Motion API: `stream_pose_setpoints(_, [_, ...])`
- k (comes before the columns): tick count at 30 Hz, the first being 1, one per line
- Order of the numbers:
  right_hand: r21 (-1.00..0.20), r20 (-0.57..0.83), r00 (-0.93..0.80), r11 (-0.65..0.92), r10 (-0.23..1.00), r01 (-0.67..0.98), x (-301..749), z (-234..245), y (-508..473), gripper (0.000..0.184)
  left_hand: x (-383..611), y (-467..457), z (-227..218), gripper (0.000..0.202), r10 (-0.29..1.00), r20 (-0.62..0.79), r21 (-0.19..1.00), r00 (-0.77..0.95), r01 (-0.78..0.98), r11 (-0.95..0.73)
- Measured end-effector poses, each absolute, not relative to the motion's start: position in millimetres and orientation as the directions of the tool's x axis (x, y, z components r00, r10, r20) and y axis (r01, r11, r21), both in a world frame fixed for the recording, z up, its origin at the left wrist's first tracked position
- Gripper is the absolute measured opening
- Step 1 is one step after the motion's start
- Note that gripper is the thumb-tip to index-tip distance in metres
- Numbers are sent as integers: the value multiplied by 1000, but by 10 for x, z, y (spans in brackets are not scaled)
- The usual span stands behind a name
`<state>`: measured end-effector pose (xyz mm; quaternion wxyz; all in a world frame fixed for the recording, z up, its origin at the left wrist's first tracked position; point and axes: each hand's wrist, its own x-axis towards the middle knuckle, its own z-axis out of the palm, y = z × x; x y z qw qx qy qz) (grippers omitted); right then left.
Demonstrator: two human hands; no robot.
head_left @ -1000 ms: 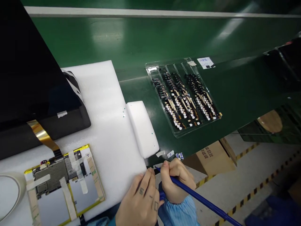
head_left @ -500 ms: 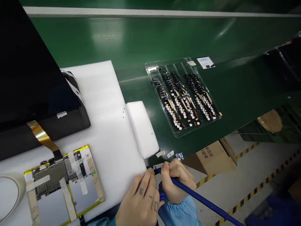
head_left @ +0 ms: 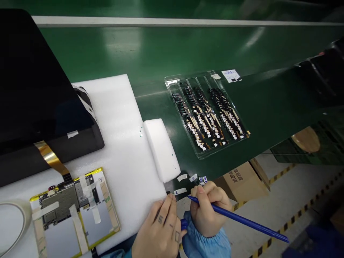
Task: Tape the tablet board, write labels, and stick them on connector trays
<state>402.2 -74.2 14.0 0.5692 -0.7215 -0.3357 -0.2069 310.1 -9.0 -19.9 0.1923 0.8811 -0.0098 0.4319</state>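
My right hand [head_left: 211,208] grips a blue pen [head_left: 249,223], its tip pointing left, just off a small white label strip [head_left: 180,191] with a handwritten mark. The strip lies at the bench edge. My left hand [head_left: 159,225] rests palm down beside it, fingertips at the strip's left end. A short dark-blue piece, apparently the pen cap [head_left: 184,224], pokes out between its thumb and fingers; most of it is hidden. Just beyond lie more label scraps [head_left: 193,177] and small blue-and-white stickers [head_left: 203,180].
A white foam sheet [head_left: 120,143] bears an opened tablet [head_left: 75,211], its black screen [head_left: 40,89] and a tape roll [head_left: 25,215]. A foam block [head_left: 162,150] adjoins it. Right of that is a clear tray [head_left: 200,156] of small parts. A carton [head_left: 239,181] stands below the bench.
My right hand has drawn back to the right with the pen, lifting its tip off the label strip and uncovering the written mark. My left hand stays nearly in place.
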Motion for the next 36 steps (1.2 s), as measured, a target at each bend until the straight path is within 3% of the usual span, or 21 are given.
stream_pose_setpoints(3, [-728, 639, 719, -89, 274, 680, 4062, 182, -806, 31, 3106, -79, -194, 43, 155, 776, 332, 611, -188, -924])
stream_pose_setpoints(9, [-610, 640, 620, -190, 455, 769, 4091, 222, -898, 24, 3109, -94, -206, 43, 160, 782, 329, 602, -181, -927])
stream_pose_setpoints(18, [-483, 743, 541, -244, 394, 841, 4067, 154, -728, 40, 3089, -96, -210, 44, 167, 782, 333, 600, -175, -927])
stream_pose_setpoints(26, [-467, 752, 534, -259, 388, 846, 4057, 141, -734, 39, 3101, -116, -223, 37, 182, 772, 351, 609, -169, -921])
stream_pose_setpoints(36, [-463, 759, 527, -251, 382, 850, 4063, 122, -727, 40, 3105, -101, -186, 46, 212, 792, 364, 573, -164, -917])
